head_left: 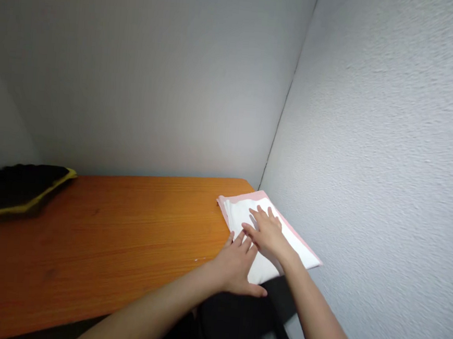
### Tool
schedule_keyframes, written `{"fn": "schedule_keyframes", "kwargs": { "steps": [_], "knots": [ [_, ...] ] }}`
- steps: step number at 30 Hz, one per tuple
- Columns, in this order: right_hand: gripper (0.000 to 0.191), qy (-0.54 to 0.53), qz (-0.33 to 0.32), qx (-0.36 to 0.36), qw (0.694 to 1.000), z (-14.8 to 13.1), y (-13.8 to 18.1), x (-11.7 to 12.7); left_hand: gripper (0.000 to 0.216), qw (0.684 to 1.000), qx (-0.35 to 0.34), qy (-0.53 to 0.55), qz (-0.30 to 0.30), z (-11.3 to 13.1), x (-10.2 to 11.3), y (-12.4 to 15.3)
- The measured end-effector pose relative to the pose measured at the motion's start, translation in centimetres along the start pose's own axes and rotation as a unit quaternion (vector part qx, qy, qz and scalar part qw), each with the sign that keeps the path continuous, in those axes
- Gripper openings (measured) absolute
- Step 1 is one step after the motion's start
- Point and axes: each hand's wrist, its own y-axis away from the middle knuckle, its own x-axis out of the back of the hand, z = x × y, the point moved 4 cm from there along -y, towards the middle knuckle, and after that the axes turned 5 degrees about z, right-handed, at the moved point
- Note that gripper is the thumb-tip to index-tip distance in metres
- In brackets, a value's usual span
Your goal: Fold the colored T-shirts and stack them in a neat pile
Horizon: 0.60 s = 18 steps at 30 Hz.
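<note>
A folded white cloth with a pink edge [242, 212] lies at the right end of an orange wooden table [120, 224], close to the wall. My right hand [267, 231] rests flat on top of the cloth, fingers stretched out and pointing away from me. My left hand [236, 267] lies flat at the cloth's near left edge, fingers extended, thumb out to the right. Neither hand grips anything.
A black cloth with a yellow border [17, 189] sits at the table's far left. Grey walls close in behind the table and on the right [369, 149]. Dark clothing shows below the table's near edge.
</note>
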Motion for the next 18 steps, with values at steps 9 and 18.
{"fn": "schedule_keyframes", "kwargs": {
  "steps": [9, 18],
  "knots": [
    [0.076, 0.016, -0.133, -0.003, 0.991, -2.7, -4.5, -6.1, 0.103, 0.999, -0.012, -0.019, -0.026, -0.7, 0.4, 0.2],
    [0.070, 0.039, -0.030, -0.001, 0.999, -0.2, -4.9, -9.8, 0.091, 0.999, -0.041, 0.018, -0.007, -0.6, 3.0, 3.6]
  ]
}}
